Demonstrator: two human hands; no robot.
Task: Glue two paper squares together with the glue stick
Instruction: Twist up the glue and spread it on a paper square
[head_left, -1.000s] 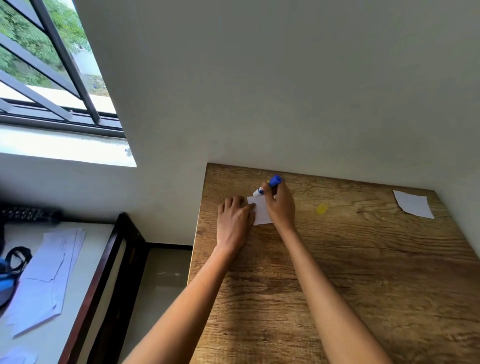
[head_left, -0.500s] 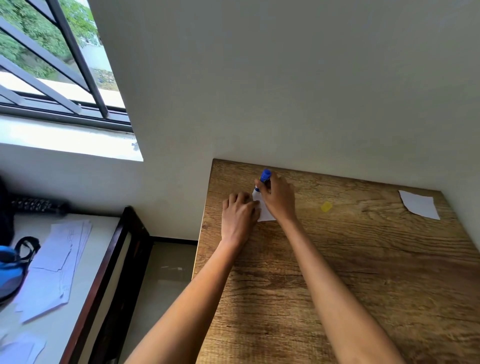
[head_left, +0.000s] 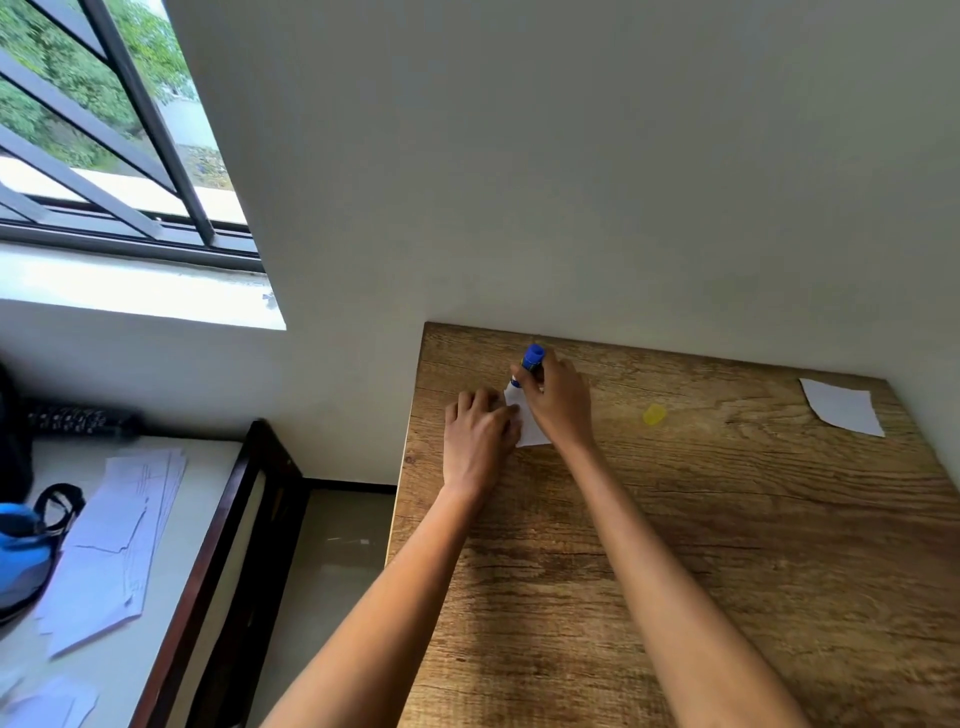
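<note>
On the wooden table (head_left: 675, 545), near its far left corner, lies a white paper square (head_left: 531, 428), mostly hidden by both hands. My left hand (head_left: 478, 431) rests on the paper's left part with its fingers flat on it. My right hand (head_left: 558, 397) grips a blue glue stick (head_left: 531, 361), tilted, with its white tip down on the paper's far edge. A second white paper square (head_left: 841, 405) lies alone at the far right of the table. The yellow cap (head_left: 654, 414) lies between the two squares.
A white wall rises right behind the table. Left of the table is a gap down to the floor, then a dark-framed bed (head_left: 156, 571) with loose white sheets (head_left: 119, 535) and a blue bag (head_left: 21, 561). A barred window (head_left: 104, 130) is at the upper left.
The glue stick has gone from leaning right to standing more upright, and its tip has slid along the paper's far edge. My left hand stays on the paper. The camera has shifted slightly.
</note>
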